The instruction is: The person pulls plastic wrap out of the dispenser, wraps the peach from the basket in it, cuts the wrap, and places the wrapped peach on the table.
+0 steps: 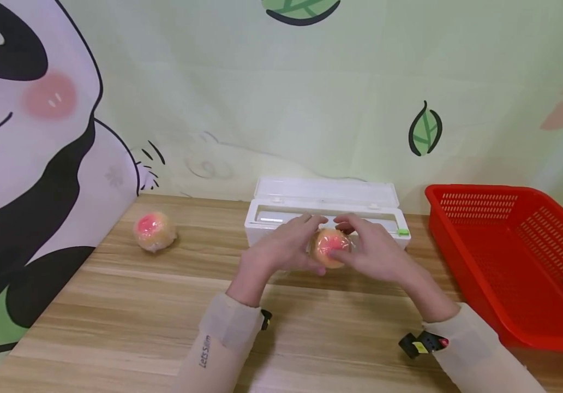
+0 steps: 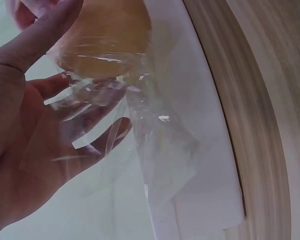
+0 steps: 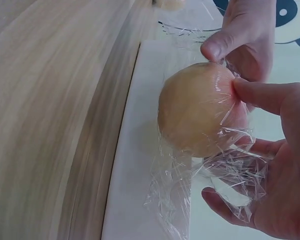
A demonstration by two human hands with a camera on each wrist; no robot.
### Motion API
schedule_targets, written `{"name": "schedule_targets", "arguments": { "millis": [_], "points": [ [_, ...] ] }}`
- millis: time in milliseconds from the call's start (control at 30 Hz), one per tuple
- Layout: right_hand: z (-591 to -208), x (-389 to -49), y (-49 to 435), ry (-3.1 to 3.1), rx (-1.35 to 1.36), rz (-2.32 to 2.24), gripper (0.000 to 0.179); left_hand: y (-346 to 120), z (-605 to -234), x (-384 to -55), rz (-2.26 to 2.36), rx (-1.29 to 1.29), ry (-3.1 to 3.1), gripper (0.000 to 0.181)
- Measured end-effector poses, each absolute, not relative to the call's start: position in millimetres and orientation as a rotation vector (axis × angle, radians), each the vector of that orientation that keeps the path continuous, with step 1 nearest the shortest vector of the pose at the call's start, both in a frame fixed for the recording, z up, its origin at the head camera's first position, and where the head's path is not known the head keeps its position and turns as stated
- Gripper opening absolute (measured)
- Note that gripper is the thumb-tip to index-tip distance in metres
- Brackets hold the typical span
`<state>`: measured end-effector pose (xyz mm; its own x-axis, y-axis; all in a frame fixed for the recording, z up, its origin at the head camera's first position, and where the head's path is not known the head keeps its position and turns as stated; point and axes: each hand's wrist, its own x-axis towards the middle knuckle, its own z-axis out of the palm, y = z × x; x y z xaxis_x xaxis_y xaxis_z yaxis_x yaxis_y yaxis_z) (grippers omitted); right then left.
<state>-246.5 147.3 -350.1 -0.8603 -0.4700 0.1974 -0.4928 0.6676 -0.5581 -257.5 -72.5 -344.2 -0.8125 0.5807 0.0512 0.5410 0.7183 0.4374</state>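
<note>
Your left hand (image 1: pixel 286 246) and right hand (image 1: pixel 378 250) hold the peach-like item (image 1: pixel 329 244) between thumbs and fingers, near the white box (image 1: pixel 323 205), presumably steadying it while controlling loose clear film (image 2: pixel 162 155).

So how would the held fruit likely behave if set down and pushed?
The fruit would probably roll, being nearly round. The loose film trailing from it looks thin and creased, so it may flop and drag. The fruit's glossy wrapped side could be slippery.
</note>
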Motion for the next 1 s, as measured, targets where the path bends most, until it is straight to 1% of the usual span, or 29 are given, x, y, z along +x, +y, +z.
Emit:
{"name": "schedule_targets", "arguments": {
  "millis": [100,267,333,467,667,767,833,1000],
  "points": [
    [-350,-247,149,-2.825,0.825,0.978,0.061,-74,-344,-259,0.744,0.921,2.826,0.088],
    [-351,-247,154,-2.788,0.793,1.010,0.063,-76,-343,-260,0.808,0.918,2.806,0.074],
    [-350,-245,158,-2.769,0.762,1.031,0.062,-77,-343,-260,0.821,0.906,2.796,0.072],
    [-348,-241,170,-2.724,0.705,1.060,0.050,-78,-343,-260,0.855,0.886,2.773,0.075],
    [-345,-240,185,-2.693,0.692,1.052,0.025,-81,-342,-261,0.872,0.906,2.773,0.067],
    [-345,-241,189,-2.735,0.680,1.036,0.016,-82,-342,-262,0.878,0.913,2.762,0.065],
    [-346,-241,192,-2.760,0.663,1.028,0.014,-82,-343,-262,0.885,0.915,2.752,0.066],
    [-350,-245,199,-2.779,0.607,1.002,0.016,-82,-344,-264,0.888,0.927,2.764,0.068]
  ]
}}
